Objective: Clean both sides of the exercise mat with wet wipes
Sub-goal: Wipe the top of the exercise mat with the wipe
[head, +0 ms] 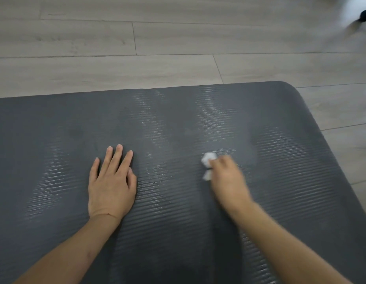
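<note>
The left hand (111, 181) lay flat, fingers straight, on the dark exercise mat (178, 124). At its 3 o'clock, the blurred right hand (226, 177) gripped a crumpled wet wipe (207, 160) against the mat.

A home interior is suggested. Pale wood-look plank flooring (116, 37) is seen, on which a dark ribbed exercise mat (178, 119) is laid.

head view: looks forward and down, close over mat (178, 222); single camera
</note>
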The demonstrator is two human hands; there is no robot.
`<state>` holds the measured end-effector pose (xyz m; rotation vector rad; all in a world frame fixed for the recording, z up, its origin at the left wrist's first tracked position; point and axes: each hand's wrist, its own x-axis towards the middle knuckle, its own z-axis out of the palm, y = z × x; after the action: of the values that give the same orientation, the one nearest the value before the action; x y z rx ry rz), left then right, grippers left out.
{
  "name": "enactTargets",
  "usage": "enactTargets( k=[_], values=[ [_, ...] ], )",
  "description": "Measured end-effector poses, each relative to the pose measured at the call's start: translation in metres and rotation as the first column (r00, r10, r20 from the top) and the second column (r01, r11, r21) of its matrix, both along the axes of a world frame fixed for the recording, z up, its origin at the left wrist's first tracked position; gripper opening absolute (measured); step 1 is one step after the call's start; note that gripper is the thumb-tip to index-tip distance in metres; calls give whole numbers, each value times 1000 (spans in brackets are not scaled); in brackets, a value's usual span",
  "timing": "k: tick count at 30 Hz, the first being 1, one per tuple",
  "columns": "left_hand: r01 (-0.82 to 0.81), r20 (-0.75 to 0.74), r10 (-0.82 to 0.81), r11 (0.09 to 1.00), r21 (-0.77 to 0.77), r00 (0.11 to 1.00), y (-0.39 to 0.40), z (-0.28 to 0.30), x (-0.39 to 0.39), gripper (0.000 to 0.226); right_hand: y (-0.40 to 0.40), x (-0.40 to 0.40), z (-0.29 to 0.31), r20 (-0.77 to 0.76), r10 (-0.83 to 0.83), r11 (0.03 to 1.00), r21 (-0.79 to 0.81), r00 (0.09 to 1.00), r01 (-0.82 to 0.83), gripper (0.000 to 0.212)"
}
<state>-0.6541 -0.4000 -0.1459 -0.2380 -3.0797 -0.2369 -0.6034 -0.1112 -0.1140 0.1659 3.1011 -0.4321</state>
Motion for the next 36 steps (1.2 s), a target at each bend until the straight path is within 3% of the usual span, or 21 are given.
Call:
enactTargets(
  k=[2, 4, 6, 8, 9, 11, 12, 14, 16, 18, 19, 22, 24, 26, 27, 29, 31, 33, 36],
  values=[
    [-11, -3, 11, 1000, 5, 1000, 2, 0, 0, 59, 62, 6, 5, -41, -318, 944, 73, 947, 321, 23],
    [-13, -4, 13, 1000, 11, 1000, 3, 0, 0, 59, 60, 10, 4, -112, -478, 867, 98, 871, 488, 26],
    [-10, 1, 10, 1000, 16, 1000, 3, 1, 0, 59, -3, 11, 2, -67, -372, 925, 56, 926, 376, 27],
    [-4, 9, 4, 1000, 21, 1000, 1, 1, 0, 60, -80, 14, 9, -23, -210, 966, -158, 977, 204, 21],
    [-2, 11, 1, 1000, 23, 1000, 0, 2, 0, 60, -105, 18, 8, -35, -80, 979, -191, 996, 72, 21],
    [1, 7, -1, 1000, 24, 1000, -1, 2, 2, 60, -107, 21, 12, -43, 193, 974, -110, 980, -197, 27],
    [3, -2, -3, 1000, 27, 1000, 0, 2, 2, 60, -76, 17, 6, -50, 229, 971, -55, 972, -231, 27],
    [6, -17, -5, 999, 33, 1000, 1, 2, 1, 59, 2, 10, 7, -4, 79, 997, 20, 997, -78, 22],
    [2, -25, -1, 999, 34, 1000, 3, 2, 0, 59, 72, 12, 12, -55, -254, 962, 90, 966, 259, 26],
    [-4, -25, 5, 999, 38, 1000, 4, 1, 0, 59, 79, 15, 12, -140, -449, 888, 35, 882, 458, 25],
    [-7, -20, 8, 999, 39, 1000, 4, 1, 1, 59, 53, 15, 11, -127, -469, 882, -33, 874, 469, 26],
    [-4, -6, 4, 1000, 31, 1000, 2, 1, 0, 60, -72, 27, 8, -93, -263, 938, -259, 960, 232, 21],
    [6, -14, -5, 999, 37, 1000, 1, 1, 0, 60, -130, 44, 10, -54, 23, 967, -254, 998, -36, 22],
    [8, -22, -8, 999, 34, 1000, 0, 1, 2, 60, -113, 47, 6, -101, 258, 945, -183, 961, -273, 27],
    [7, -22, -6, 999, 33, 1000, 0, 1, 2, 60, -82, 41, 5, -114, 246, 956, -134, 963, -260, 27],
    [4, -22, -3, 1000, 28, 1000, 1, 2, 1, 60, -8, 35, 6, -58, 15, 998, -55, 998, -18, 27],
    [-5, -29, 6, 1000, 31, 1000, 3, 2, 1, 59, 53, 39, 8, -79, -265, 964, 9, 961, 267, 26],
    [-9, -32, 10, 1000, 27, 999, 5, 3, 2, 58, 47, 39, 5, -106, -444, 894, 13, 890, 448, 27],
    [-4, -28, 5, 1000, 31, 1000, 5, 3, 0, 58, -61, 34, -7, -57, -334, 935, -144, 941, 323, 30]
  ],
)
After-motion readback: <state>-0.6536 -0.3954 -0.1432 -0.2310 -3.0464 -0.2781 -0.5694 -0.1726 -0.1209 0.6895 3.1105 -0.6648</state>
